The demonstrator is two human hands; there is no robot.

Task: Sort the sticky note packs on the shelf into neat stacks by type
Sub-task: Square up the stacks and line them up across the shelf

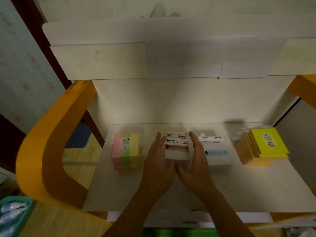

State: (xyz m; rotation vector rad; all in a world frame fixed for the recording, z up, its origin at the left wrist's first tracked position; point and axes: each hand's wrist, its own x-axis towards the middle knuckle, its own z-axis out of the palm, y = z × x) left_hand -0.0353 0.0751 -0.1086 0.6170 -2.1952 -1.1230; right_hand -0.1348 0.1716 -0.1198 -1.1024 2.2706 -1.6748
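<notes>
Four groups of sticky note packs lie in a row on the white shelf (171, 194). At the left is a pink, green and yellow striped stack (126, 150) marked 2209. In the middle sits a stack of white packs with a pink band (177, 149). My left hand (158, 159) and my right hand (196, 159) press flat against its left and right sides, fingers straight, palms facing each other. To the right lies a white pack with a blue band (216, 152). At the far right is a slanting yellow stack (263, 146) marked 2207.
Orange curved frame arms (51, 142) flank the shelf on the left and at the upper right. A white upper shelf edge (153, 62) overhangs the back. A teal bin (15, 214) stands at the lower left. Bare shelf surface lies in front of the stacks.
</notes>
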